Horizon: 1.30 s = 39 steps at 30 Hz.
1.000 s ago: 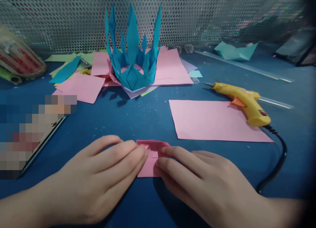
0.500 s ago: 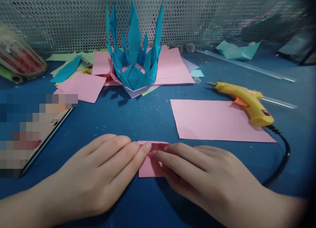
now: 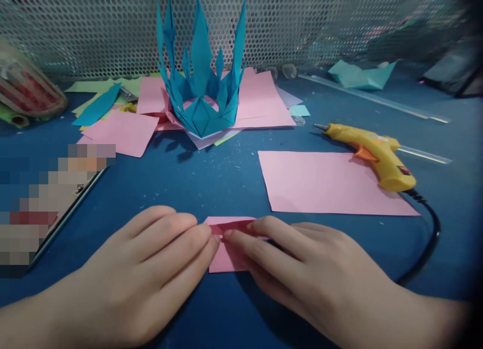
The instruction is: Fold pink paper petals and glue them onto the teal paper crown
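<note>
A small folded piece of pink paper (image 3: 227,258) lies on the blue table at the front centre, with a raised flap along its far side. My left hand (image 3: 147,273) grips its left edge, fingers pressed together and pointing inward. My right hand (image 3: 313,273) is closed on the right part, its index fingertip pressing at the middle fold. Both thumbs are hidden beneath the hands. Beyond them stands a blue folded-paper crown (image 3: 206,107) with tall pointed spikes.
A yellow glue gun (image 3: 381,152) rests on a pink sheet (image 3: 302,183) at right, its black cord (image 3: 435,238) curving toward my right wrist. A partly pixelated tablet-like object (image 3: 75,198) lies at left. Coloured paper pieces (image 3: 124,130) surround the crown, before a perforated metal panel (image 3: 283,26).
My left fingertips have drawn back left from the middle of the folded pink paper, showing more of its flap. The right fingertips have shifted slightly left. The whole view has shifted a little.
</note>
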Available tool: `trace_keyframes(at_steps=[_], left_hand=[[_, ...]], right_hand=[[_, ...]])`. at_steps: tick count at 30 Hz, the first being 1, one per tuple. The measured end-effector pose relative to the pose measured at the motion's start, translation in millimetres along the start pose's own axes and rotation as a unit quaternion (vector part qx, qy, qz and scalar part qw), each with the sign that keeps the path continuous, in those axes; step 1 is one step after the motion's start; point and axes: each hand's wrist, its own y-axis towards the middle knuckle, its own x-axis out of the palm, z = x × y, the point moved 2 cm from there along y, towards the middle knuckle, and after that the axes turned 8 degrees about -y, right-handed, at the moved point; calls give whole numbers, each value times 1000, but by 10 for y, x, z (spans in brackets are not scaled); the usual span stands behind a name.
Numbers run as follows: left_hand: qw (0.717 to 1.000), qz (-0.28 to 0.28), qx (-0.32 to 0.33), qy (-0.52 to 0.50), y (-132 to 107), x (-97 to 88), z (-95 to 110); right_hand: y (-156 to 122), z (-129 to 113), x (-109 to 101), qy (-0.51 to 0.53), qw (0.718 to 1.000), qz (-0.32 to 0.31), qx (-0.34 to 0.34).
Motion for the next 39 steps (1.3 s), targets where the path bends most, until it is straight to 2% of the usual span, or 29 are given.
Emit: trace_keyframes(at_steps=[4,7,10,14,19,25,29,35,39], left_hand=[[999,20,-27,-22,15,-34,-9],[998,13,-49,-27,30,-43,-5],[998,12,-63,24,44,-23,-32],[995,20,-38,93,55,7,-69],[995,31,-4,96,93,-38,-69],[996,10,32,83,201,-114,-49],[994,2,54,90,213,-99,-37],[997,12,22,67,125,-49,-17],[998,-4,22,57,103,-47,18]], right_hand=[[-15,-2,29,-12,1000,-17,0],[-28,-5,47,-29,999,-39,-16],[-36,-6,58,-43,998,-40,-29],[-42,-17,68,-53,998,-29,-32],[-33,-34,49,-47,998,-24,-30],[-17,-34,24,-38,999,-18,-21],[-7,-42,34,-32,999,-17,-19],[-12,-29,27,-13,1000,-10,-16],[-29,-27,-2,-6,1000,-14,-21]])
